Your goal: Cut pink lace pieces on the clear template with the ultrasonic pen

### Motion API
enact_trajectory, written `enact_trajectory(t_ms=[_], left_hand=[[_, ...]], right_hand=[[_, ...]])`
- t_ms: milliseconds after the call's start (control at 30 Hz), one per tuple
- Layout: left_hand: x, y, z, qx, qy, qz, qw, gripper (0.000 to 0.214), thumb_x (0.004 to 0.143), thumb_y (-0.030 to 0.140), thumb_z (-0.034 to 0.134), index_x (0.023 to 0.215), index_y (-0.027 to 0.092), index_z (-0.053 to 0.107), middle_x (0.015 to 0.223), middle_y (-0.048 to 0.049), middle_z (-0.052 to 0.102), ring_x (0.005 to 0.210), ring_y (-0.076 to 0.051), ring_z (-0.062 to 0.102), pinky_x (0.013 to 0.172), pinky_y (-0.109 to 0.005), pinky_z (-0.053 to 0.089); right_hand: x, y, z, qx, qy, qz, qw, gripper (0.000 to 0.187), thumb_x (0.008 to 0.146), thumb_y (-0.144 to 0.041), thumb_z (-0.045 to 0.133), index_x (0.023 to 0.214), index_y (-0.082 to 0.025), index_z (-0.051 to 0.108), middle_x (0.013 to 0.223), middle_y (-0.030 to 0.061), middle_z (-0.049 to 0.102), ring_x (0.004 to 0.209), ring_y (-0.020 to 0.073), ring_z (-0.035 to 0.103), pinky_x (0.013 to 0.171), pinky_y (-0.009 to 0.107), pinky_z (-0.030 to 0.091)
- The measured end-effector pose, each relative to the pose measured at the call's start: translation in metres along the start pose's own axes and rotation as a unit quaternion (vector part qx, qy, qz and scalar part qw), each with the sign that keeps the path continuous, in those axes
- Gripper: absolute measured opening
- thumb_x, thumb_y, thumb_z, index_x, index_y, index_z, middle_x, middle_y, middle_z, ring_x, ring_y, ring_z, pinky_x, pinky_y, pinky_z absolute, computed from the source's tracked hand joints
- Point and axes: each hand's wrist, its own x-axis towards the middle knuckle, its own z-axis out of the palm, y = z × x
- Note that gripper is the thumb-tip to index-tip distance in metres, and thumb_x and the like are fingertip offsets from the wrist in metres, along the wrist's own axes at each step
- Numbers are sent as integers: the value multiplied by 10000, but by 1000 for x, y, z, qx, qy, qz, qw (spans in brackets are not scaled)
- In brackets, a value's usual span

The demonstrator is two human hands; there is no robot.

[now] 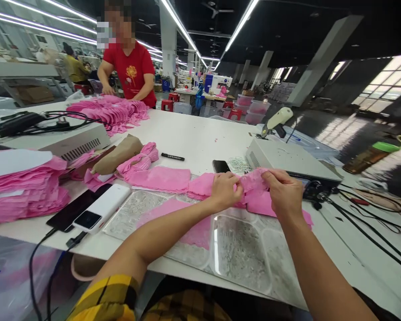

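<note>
Both my hands pinch a crumpled piece of pink fabric [254, 182] just above the white table [194, 133]. My left hand [225, 191] grips its left part with closed fingers. My right hand [282, 192] holds its right part between thumb and fingers. More pink pieces [160, 179] lie flat to the left of my hands. Under my forearms sit clear plastic trays [240, 254] holding small pale bits, with a pink piece [197, 232] draped over them.
A grey box-shaped machine [287, 160] with cables stands right of my hands, a black phone [221, 166] and a black marker [172, 156] behind them. A power bank [102, 207], pink stacks [23, 187] and another machine [70, 140] are left. A person in red [130, 71] sorts pink fabric at the far end.
</note>
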Motion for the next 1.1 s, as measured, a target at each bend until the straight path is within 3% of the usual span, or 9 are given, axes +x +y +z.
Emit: enact_trajectory(t_ms=[133, 233, 500, 633, 700, 800, 900, 1000, 1100], left_hand=[[-29, 6, 13, -25, -67, 86, 994, 70, 804, 198, 634, 776, 178, 694, 956, -57, 693, 981, -222, 619, 993, -395, 412], [-50, 11, 28, -37, -100, 94, 990, 157, 775, 312, 717, 870, 187, 715, 1048, -79, 683, 1052, -271, 604, 998, -449, 414], [-50, 47, 54, -61, -63, -20, 996, 563, 774, 502, 697, 1207, 165, 574, 1321, -138, 543, 1207, -322, 521, 1017, -475, 427], [-37, 37, 40, -70, -85, -31, 993, 202, 903, 262, 496, 1014, 156, 628, 995, -75, 667, 899, -208, 628, 793, -330, 505], [-34, 21, 21, -77, -123, -6, 989, 221, 914, 206, 429, 884, 161, 644, 781, -18, 657, 704, -156, 605, 658, -266, 480], [-31, -9, -13, -83, -182, 46, 979, 120, 831, 220, 568, 812, 167, 674, 673, 20, 631, 623, -131, 578, 593, -225, 443], [-37, -29, -34, -67, -176, 65, 980, 166, 832, 176, 547, 898, 156, 697, 776, -23, 666, 709, -158, 610, 656, -255, 463], [-57, -25, -32, -57, -176, 95, 978, 209, 883, 151, 488, 903, 149, 697, 872, -67, 681, 801, -179, 629, 731, -286, 477], [-85, -3, -12, -77, -254, 209, 941, 108, 848, 213, 643, 930, 200, 713, 937, -31, 707, 856, -162, 652, 803, -256, 483]], right_hand=[[-20, 10, -36, 60, 37, 81, 994, 263, 599, -397, 706, 757, -191, 752, 725, 16, 697, 662, 173, 620, 658, 336, 525], [-31, 12, -48, 94, 56, 125, 986, 261, 569, -398, 713, 714, -183, 742, 662, 7, 674, 569, 152, 585, 559, 312, 511], [-34, -11, -29, 158, 71, 139, 975, 261, 578, -371, 721, 745, -172, 740, 722, 16, 687, 587, 133, 582, 533, 271, 502], [-29, -26, -33, 189, 82, 127, 970, 233, 589, -360, 715, 732, -177, 731, 750, 26, 689, 643, 147, 601, 571, 285, 515], [-30, -24, -48, 174, 105, 115, 972, 215, 584, -346, 720, 735, -195, 738, 820, 33, 698, 726, 161, 621, 615, 286, 514], [-45, -2, -80, 39, 109, 83, 990, 178, 583, -357, 726, 706, -229, 745, 908, 31, 688, 837, 174, 622, 666, 276, 493], [-69, 29, -105, -151, 60, 71, 984, 250, 610, -461, 693, 689, -231, 747, 856, 40, 654, 702, 157, 575, 590, 287, 466], [-85, 51, -114, -215, 30, 70, 974, 310, 649, -509, 662, 719, -222, 756, 791, 35, 637, 587, 129, 511, 564, 293, 457], [-85, 56, -114, -201, 23, 80, 976, 288, 666, -484, 642, 731, -226, 752, 789, 41, 668, 674, 166, 575, 598, 298, 470]])
